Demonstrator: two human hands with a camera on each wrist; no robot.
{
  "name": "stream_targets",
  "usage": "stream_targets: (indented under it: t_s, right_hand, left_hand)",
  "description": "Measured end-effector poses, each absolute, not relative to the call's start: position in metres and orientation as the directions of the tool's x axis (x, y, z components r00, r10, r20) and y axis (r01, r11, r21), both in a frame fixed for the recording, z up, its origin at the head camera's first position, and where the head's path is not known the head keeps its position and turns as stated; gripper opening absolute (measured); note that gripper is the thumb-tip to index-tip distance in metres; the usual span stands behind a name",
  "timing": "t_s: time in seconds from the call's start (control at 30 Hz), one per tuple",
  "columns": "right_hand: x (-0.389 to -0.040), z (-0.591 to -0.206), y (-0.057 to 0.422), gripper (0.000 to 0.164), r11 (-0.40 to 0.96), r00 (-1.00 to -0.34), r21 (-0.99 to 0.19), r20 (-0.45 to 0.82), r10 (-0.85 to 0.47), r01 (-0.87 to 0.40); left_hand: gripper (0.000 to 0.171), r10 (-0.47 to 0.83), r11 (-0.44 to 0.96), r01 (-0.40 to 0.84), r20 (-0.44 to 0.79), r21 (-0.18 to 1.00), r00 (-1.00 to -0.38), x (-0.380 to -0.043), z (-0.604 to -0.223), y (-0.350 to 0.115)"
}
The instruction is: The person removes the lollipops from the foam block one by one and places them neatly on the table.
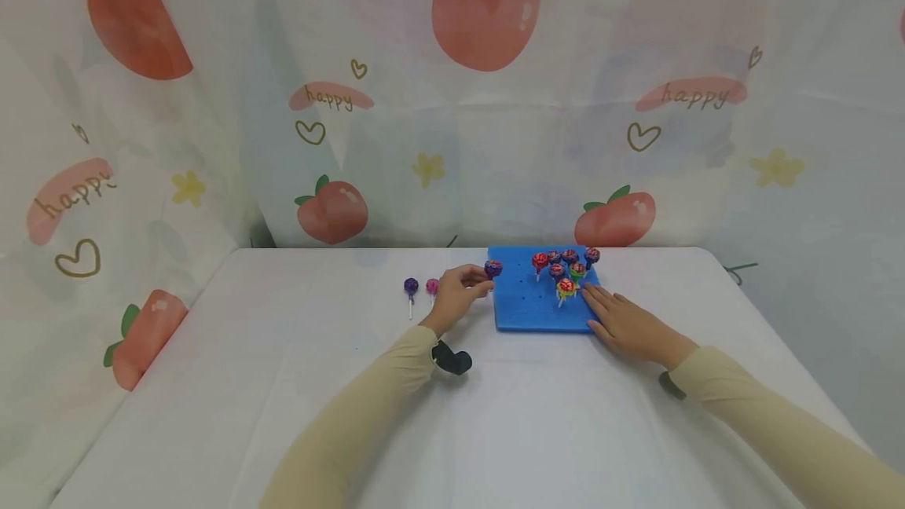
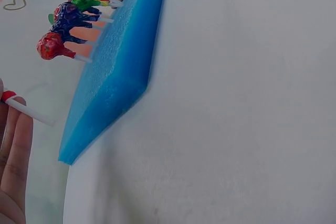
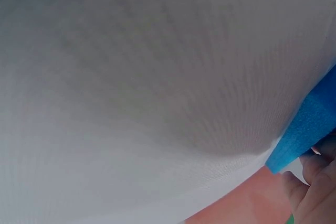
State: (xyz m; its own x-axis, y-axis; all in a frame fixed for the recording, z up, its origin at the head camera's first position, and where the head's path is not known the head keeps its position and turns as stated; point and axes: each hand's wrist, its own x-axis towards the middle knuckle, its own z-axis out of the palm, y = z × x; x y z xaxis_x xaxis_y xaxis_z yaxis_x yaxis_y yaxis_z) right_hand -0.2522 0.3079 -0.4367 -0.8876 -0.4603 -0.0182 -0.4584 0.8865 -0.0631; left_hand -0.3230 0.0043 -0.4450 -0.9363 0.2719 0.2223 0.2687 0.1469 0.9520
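Note:
A dark purple-and-red lollipop [image 1: 493,268] is pinched in my left hand [image 1: 456,298], held by the left edge of a blue foam board [image 1: 516,317]. In the left wrist view, its white stick [image 2: 32,113] points toward the board. Several wrapped lollipops stand in the board's right half, among them a red one [image 1: 540,261], a green one [image 1: 577,269] and a yellow one [image 1: 565,287]. My right hand [image 1: 629,328] rests with extended fingers along the board's right edge, beside these lollipops. Small holes dot the board's left and middle parts.
Left of the board, a purple lollipop [image 1: 411,287] and a pink lollipop [image 1: 432,286] are on the white-covered table [image 1: 551,422], the pink one partly behind my left hand. A printed curtain [image 1: 495,140] hangs right behind the table's far edge.

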Motion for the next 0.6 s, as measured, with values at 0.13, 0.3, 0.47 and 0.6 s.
stream_targets:
  t_s: [0.13,0.3,0.47,0.6]
  right_hand:
    - [-0.252,-0.436,0.307,0.061,0.89,-0.89,-0.064,-0.024,-0.455,-0.452]
    - [-0.251,-0.435,0.306,0.062,0.89,-0.89,-0.064,-0.028,-0.455,-0.452]
    - [-0.25,-0.433,0.305,0.061,0.886,-0.887,-0.064,-0.024,-0.461,-0.459]
    - [-0.25,-0.431,0.305,0.061,0.886,-0.887,-0.061,-0.023,-0.462,-0.46]
  left_hand:
    - [0.021,0.256,0.146,0.253,0.21,0.956,-0.943,-0.321,-0.443,-0.005]
    - [0.021,0.239,0.18,0.231,0.185,0.956,-0.953,-0.319,-0.443,-0.015]
    - [0.02,0.214,0.179,0.23,0.19,0.957,-0.958,-0.314,-0.44,-0.024]
    - [0.021,0.196,0.169,0.207,0.173,0.964,-0.965,-0.313,-0.44,-0.031]
